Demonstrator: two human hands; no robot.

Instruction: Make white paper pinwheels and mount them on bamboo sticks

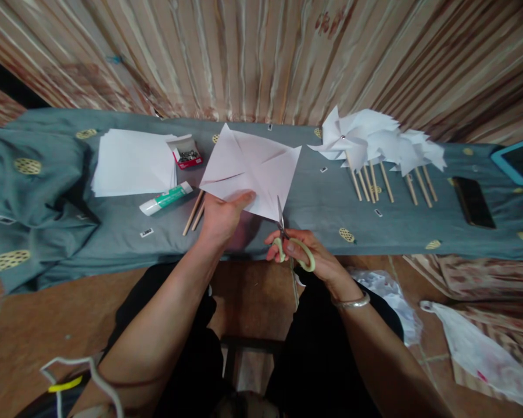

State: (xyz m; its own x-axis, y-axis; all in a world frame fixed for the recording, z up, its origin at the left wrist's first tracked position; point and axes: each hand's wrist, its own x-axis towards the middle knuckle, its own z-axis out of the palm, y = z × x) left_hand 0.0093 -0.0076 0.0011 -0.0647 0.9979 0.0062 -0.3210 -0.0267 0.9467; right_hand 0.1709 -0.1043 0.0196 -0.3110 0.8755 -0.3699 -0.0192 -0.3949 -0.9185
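Observation:
My left hand (221, 216) pinches the near edge of a creased white paper square (253, 165), holding it up over the grey cloth-covered table (318, 209). My right hand (307, 252) grips a pair of scissors (287, 238) with pale green handles. The blades point up and meet the paper's lower right corner.
A stack of white sheets (133, 162), a small box of pins (186, 152), a glue stick (165, 198) and wooden sticks (194, 212) lie to the left. Finished white paper pinwheels on sticks (375, 148) lie to the right, with a dark phone (473, 201) and a blue-cased tablet (518, 161).

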